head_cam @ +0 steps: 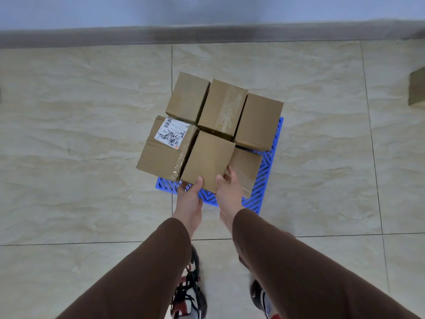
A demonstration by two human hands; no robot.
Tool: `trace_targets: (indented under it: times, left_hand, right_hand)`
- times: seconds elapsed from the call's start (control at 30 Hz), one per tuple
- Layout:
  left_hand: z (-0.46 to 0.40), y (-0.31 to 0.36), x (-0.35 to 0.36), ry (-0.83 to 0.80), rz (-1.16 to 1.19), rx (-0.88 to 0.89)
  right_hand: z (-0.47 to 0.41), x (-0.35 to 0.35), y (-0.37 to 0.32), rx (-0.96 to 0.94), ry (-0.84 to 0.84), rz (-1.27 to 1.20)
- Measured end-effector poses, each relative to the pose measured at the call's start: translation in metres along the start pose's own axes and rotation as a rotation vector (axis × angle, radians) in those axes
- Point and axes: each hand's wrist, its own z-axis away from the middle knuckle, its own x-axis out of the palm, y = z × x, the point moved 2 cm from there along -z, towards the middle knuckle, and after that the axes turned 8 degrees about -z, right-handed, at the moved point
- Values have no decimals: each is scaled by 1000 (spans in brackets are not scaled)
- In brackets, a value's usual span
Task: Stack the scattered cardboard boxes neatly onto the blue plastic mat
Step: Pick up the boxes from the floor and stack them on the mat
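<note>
Cardboard box (208, 161), plain, sits on the stack over the blue mat (264, 183). Both grips clamped on its near edge: left hand (189, 196) w/ thumb on top, right hand (230, 192) at the corner. Prob. light, stiff; hold by opposite sides.

Matt brown cardboard boxes (208, 161), glossy tape; blue plastic lattice mat (264, 180); polished stone-look floor tiles (80, 134).

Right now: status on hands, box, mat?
Left hand and right hand grip front box, over blue mat. Five boxes already there. One stray box far right.
</note>
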Motion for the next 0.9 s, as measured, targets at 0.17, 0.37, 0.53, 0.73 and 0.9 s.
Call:
trace_targets:
  times: [0.17,0.37,0.53,0.73,0.9]
  left_hand:
    - [-1,2,2,14,-20,1]
    - [-3,4,1,18,-74,22]
    - [9,1,-2,27,-133,-14]
    - [57,-2,15,70,-321,-60]
    - [104,3,87,9,-423,-27]
  right_hand:
    - [-3,2,-1,1,5,25]
    - [-5,0,-1,-8,7,20]
    - [4,-16,0,24,-48,-15]
    - [25,-73,-25,40,33,-63]
    - [40,-150,-80,-33,104,-116]
